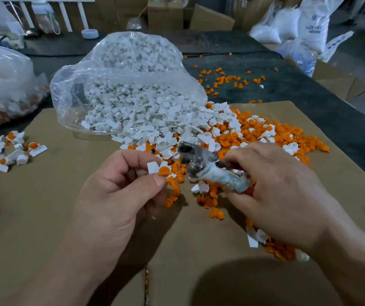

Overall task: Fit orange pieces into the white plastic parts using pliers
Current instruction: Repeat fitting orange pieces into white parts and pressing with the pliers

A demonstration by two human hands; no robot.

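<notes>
Step in hand: seating. Left hand pinching white part with orange piece; right hand gripping pliers. Next, likely: press together.

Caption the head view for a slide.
Left hand pinches a white part with an orange piece; right hand grips pliers beside it.

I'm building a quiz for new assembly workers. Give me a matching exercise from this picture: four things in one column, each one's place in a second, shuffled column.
Things: 1 pliers; 2 clear bag; 3 white part with orange piece; 4 pile of assembled pieces.
Places: A pinched in the left hand; B far left on the cardboard; C gripped by the right hand; D behind the hands, spilling white parts.
Pairs: 1-C, 2-D, 3-A, 4-B.
</notes>
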